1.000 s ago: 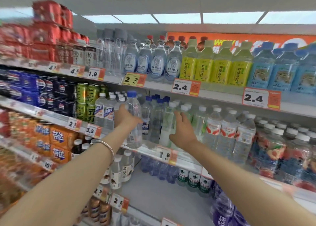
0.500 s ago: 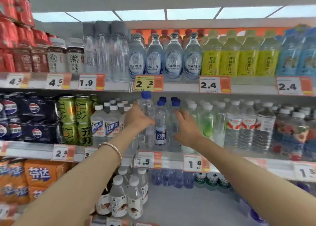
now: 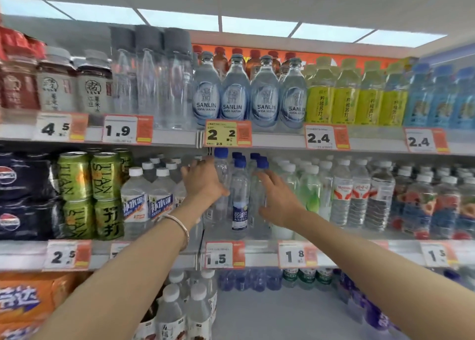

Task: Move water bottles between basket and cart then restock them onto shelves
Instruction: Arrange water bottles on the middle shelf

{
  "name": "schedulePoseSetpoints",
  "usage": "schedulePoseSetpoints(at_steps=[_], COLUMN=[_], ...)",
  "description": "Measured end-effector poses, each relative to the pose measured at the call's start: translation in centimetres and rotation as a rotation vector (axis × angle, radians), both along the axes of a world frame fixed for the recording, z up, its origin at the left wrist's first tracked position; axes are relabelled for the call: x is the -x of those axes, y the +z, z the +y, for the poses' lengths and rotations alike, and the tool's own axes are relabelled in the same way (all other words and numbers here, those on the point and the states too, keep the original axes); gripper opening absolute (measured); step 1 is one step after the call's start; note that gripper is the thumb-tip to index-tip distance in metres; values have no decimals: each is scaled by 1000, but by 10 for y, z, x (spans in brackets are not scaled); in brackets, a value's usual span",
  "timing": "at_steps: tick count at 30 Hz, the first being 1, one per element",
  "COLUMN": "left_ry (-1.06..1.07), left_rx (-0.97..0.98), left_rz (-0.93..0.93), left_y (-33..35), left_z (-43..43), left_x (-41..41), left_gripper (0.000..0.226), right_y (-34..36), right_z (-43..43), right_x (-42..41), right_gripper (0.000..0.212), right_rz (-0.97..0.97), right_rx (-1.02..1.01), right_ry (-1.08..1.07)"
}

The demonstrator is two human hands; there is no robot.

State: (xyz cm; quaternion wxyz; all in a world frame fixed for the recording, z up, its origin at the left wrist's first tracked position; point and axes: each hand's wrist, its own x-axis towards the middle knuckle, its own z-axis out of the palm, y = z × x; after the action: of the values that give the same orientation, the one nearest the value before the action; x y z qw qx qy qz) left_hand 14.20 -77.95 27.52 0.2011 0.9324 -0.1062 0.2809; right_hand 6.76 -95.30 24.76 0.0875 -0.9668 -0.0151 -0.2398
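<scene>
Head view: the left grip (image 3: 203,182) is wrapped round a tall bottle (image 3: 222,171), thumb across the front, fingers going behind; the bottle is clear plastic w/ a blue cap, upright, cap just under the edge of the shelf above; its base is hidden by the wrist, so can't tell if it stands on the middle shelf (image 3: 257,252) or is lifted off it. Just right of it a labelled bottle (image 3: 239,198) of the same sort stands at the shelf front; blue cap, dark blue label w/ white Chinese characters, too blurred to read.

The right grip (image 3: 279,198) is open & holds nothing; fingers spread & fairly straight, fingertips (image 3: 264,179) against a third bottle (image 3: 255,193), also blue-capped, just right of the labelled one. More blue caps show behind these three. A silver bangle (image 3: 177,224) sits on the left wrist.

Writing: the white price tag (image 3: 221,254) on the shelf edge under the blue-cap bottles reads 1.5; the next tag (image 3: 295,256) to the right reads 1.8; the yellow tag (image 3: 223,133) just above the tall bottle reads 2.2. The rounded bottles (image 3: 234,95) on the upper shelf read SANLIN SODA WATER; green cans (image 3: 74,177) at the left of the middle shelf read TIAN; other upper tags read 4.5, 1.9, 2.4.
</scene>
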Motion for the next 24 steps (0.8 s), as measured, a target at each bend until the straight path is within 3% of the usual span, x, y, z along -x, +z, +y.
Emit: schedulePoseSetpoints(at_steps=[6, 12, 17, 24], left_ry=[9, 11, 119, 225], left_rx=[-76, -207, -361, -533], left_rz=[59, 131, 123, 110], left_y=[10, 14, 10, -4], left_z=[3, -6, -14, -21], left_x=[-22, -41, -50, -56], left_gripper=[85, 88, 91, 79], right_y=[-6, -7, -9, -15], right_z=[-5, -5, -6, -3], right_x=[0, -2, -7, -9], right_gripper=[94, 93, 92, 89], right_rz=[-5, -8, -14, -4], right_rx=[50, 25, 28, 31], right_ry=[-11, -34, -51, -58])
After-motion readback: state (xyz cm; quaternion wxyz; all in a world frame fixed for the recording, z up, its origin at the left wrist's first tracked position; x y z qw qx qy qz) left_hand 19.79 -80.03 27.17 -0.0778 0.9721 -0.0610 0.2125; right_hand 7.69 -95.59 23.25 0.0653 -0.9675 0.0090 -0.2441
